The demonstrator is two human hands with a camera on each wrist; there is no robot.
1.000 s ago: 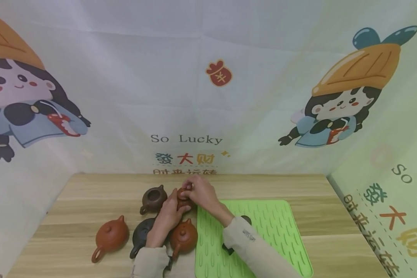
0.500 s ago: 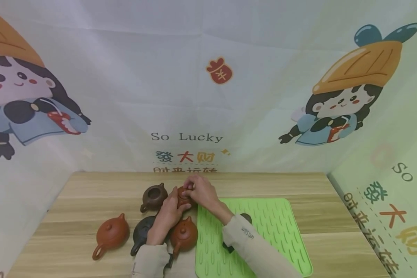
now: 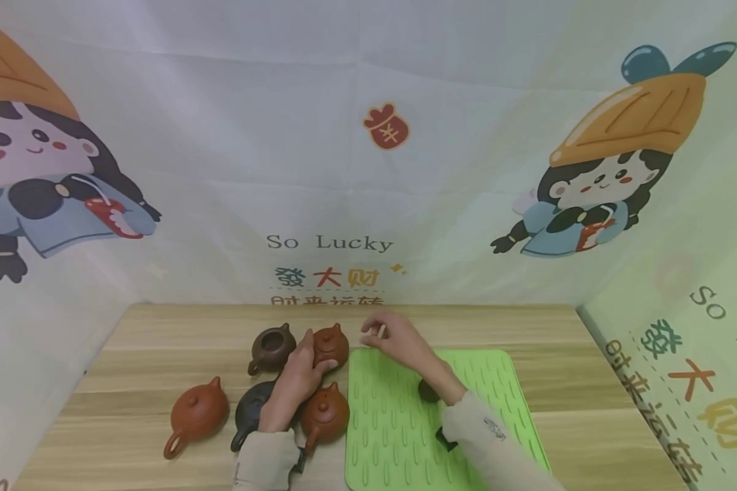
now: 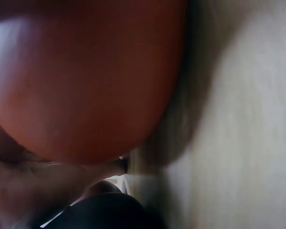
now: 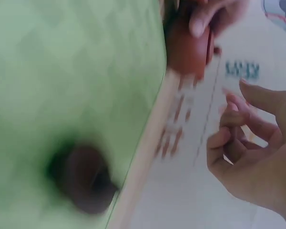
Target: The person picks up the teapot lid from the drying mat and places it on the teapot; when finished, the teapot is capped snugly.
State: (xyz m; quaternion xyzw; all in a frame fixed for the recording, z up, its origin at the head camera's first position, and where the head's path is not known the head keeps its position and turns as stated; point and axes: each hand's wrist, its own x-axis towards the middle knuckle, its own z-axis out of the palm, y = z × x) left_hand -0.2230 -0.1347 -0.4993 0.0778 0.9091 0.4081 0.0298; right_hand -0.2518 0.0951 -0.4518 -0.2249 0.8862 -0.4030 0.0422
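My left hand (image 3: 296, 382) grips a reddish-brown clay teapot (image 3: 336, 349) at the back of the group, thumb on its near side. Its lid, with a small round knob, sits on top. In the left wrist view the rounded body of this teapot (image 4: 95, 90) fills much of the frame. My right hand (image 3: 402, 341) hovers over the back edge of the green mat, apart from the teapot. The right wrist view shows its fingers loosely bent and holding nothing. On the mat, partly behind the right forearm, lies a small dark brown round lid (image 5: 86, 179).
Beside the held teapot stands a dark brown teapot (image 3: 274, 345) with an uncovered mouth. A black teapot (image 3: 253, 406) is partly under the left forearm. Two more reddish teapots stand nearby, one in front (image 3: 327, 417), another at left (image 3: 198, 413). The green mat (image 3: 377, 429) lies right.
My right hand has let go of the reddish-brown teapot's lid and moved right over the mat. The lid now sits flat on the pot. My left hand has stayed in place.
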